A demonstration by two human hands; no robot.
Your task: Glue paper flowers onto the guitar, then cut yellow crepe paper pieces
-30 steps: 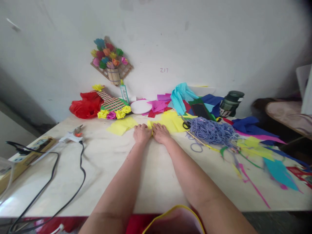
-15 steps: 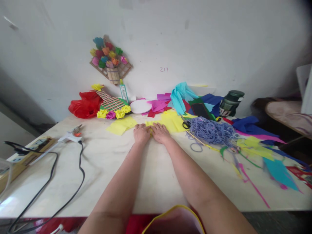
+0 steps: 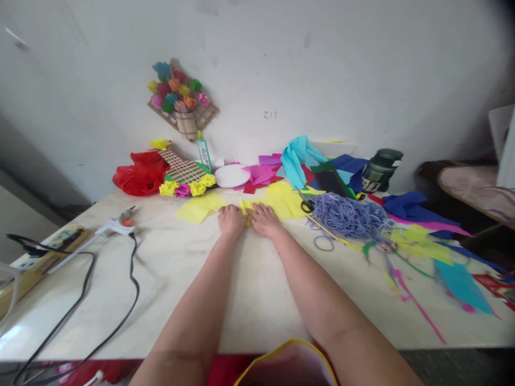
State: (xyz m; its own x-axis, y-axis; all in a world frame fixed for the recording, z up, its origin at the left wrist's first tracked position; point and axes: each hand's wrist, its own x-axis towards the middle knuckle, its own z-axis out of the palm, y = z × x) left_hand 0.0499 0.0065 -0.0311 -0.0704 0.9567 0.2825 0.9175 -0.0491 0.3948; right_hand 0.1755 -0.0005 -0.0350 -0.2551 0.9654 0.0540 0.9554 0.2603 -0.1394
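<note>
a pale wall [image 3: 249,64] marked "217" rises behind a whitish table [image 3: 181,300] with glare at its left corner.

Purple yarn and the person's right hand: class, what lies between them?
The head view shows yellow paper between the right hand and the purple yarn, then black-handled scissors close beside the yarn.

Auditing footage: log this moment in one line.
left hand: at yellow paper | right hand: on yellow paper | scissors: beside purple yarn

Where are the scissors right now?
In the head view, the black-handled scissors are right of centre, beyond and to the right of the right hand, between the yellow paper and the tangle of purple string.
</note>
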